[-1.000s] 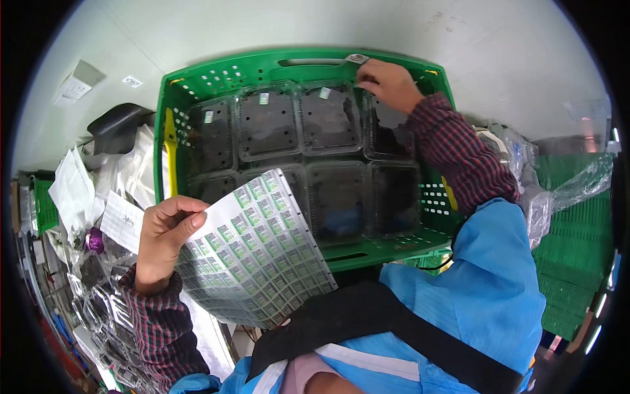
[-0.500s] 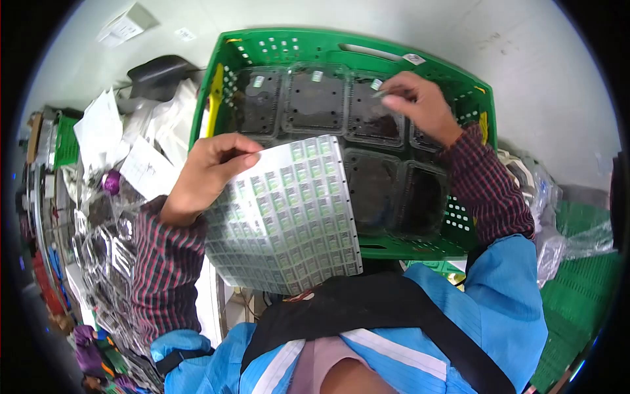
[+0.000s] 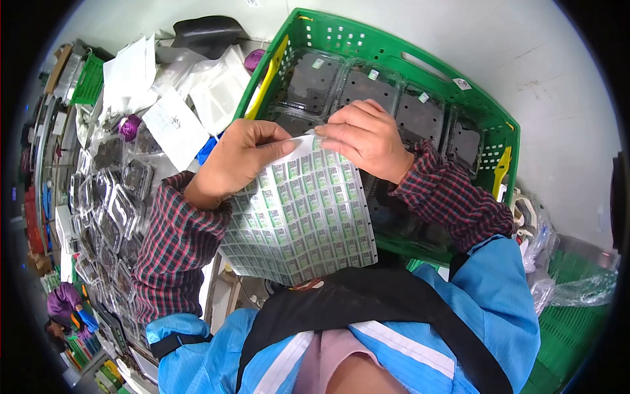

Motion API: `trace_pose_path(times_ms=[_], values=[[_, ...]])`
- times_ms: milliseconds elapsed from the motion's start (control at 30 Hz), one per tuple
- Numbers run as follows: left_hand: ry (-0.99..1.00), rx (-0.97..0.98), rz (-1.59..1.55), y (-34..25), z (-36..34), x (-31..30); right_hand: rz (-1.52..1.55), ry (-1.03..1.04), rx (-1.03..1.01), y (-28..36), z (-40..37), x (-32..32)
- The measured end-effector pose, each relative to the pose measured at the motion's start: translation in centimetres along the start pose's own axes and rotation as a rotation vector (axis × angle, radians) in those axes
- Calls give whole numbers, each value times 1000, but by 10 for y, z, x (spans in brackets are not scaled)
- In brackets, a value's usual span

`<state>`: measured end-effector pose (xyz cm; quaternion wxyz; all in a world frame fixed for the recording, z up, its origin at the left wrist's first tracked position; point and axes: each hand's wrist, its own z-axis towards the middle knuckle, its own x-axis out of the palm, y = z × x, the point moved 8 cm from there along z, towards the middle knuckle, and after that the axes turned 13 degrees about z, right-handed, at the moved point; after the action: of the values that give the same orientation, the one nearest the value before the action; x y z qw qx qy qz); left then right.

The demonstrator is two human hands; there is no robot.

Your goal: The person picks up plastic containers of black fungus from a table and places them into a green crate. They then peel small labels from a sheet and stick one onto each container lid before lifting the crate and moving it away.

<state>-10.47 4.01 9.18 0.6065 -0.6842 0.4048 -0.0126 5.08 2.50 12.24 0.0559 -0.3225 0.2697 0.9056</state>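
Observation:
My left hand (image 3: 239,157) pinches the top left edge of a sheet of small green and white labels (image 3: 305,213). At the sheet's top edge, my right hand (image 3: 367,139) has its thumb and fingertips pressed together on the labels. Behind both hands stands a green crate (image 3: 420,56) holding several clear lidded boxes with dark contents. Three boxes in the back row, the left one (image 3: 308,82), the middle one (image 3: 367,88) and the one right of it (image 3: 420,121), each bear a small label. The rightmost box (image 3: 463,141) shows no label.
Papers (image 3: 176,125) and white bags lie left of the crate. Many empty clear boxes (image 3: 108,217) are heaped farther left. A person in purple (image 3: 64,302) is at the lower left. Clear plastic wrap (image 3: 584,289) lies over green crates at the right.
My right hand has moved left from the labelled box in the back row to the top of the label sheet. The view has shifted, so the crate appears farther right.

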Motion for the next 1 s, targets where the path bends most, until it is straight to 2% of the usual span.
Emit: trace_pose_path(times_ms=[33,133,267,333,367,433,533,667,733,867,1000], values=[[6,-18,-41,1,-2,-1,-84,-9,-33,4,2,1],[24,-63,-130,3,-2,4,-78,-71,-134,8,4,-2],[15,-135,-155,14,-8,4,-36,-59,-171,6,3,6],[2,-146,-182,16,-12,3,151,-65,-20,-9,3,9],[-5,-144,-186,17,-16,2,152,-59,-25,-6,4,12],[-32,-138,-189,18,-21,-2,463,-46,209,-21,5,19],[-21,-152,-166,22,-19,2,536,13,268,-29,1,21],[-20,-156,-172,19,-19,6,391,78,155,-18,6,20],[-230,0,216,1,-20,-5,367,62,204,-17,6,21],[-212,23,228,-1,-8,4,346,49,242,-18,1,19],[-296,-2,245,-1,-5,0,363,33,245,-19,0,19]])
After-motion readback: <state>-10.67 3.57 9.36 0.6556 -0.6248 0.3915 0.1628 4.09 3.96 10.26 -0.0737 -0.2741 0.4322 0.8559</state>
